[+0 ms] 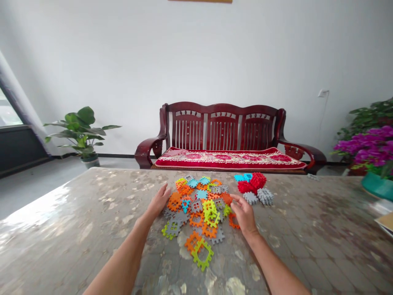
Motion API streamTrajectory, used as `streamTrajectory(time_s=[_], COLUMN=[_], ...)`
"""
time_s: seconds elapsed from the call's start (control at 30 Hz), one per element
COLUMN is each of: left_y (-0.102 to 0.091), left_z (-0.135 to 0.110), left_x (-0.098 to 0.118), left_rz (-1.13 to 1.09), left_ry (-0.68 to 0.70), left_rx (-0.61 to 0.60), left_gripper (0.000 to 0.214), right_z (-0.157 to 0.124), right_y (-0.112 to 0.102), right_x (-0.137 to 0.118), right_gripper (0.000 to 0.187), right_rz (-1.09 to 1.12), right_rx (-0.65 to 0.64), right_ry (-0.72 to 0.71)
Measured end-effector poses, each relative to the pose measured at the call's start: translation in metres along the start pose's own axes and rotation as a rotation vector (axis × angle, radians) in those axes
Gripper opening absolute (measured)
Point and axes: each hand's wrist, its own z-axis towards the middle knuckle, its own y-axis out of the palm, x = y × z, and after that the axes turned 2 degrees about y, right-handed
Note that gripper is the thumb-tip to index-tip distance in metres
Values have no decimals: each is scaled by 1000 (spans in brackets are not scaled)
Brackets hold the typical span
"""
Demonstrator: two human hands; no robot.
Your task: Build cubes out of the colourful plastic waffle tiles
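A heap of flat plastic interlocking tiles (199, 207) in orange, grey, green and light blue lies in the middle of the marbled table (92, 229). My left hand (159, 201) rests at the heap's left edge, fingers stretched out flat beside an orange tile. At the heap's right edge my right hand (244, 213) has its fingers curled down onto the tiles; whether it grips one I cannot make out. A small assembled cluster of red, blue and grey tiles (254, 188) sits just behind the right hand. A green tile (202, 254) lies nearest to me.
Behind the table stands a dark red wooden bench (225, 135) with a flowered cushion. A potted green plant (81, 133) is on the floor at left. Purple flowers (368, 145) and a teal pot (377, 186) sit at the table's right edge.
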Motion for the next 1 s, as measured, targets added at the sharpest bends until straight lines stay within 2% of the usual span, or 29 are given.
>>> streamTrajectory(time_s=[0.1, 0.17, 0.3, 0.43, 0.8, 1.0], left_y=[0, 0, -3, -2, 7, 6], left_z=[-15, -24, -29, -24, -24, -26], left_x=[-3, 0, 4, 3, 4, 6], left_rz=[3, 36, 60, 108, 198, 215], left_ry=[-20, 16, 63, 100, 146, 145], left_rx=[-18, -21, -34, -66, -104, -93], left_gripper=[53, 52, 50, 49, 46, 45], right_z=[-4, -6, -8, -7, -5, -6], right_y=[0, 0, -2, -1, 4, 3], right_x=[-8, -15, -23, -24, -16, -15], right_gripper=[36, 43, 52, 46, 20, 21], right_rz=[-213, -348, -526, -573, -549, -507], right_rx=[-77, -144, -265, -332, -301, -249], right_ry=[-180, -262, -298, -296, -350, -323])
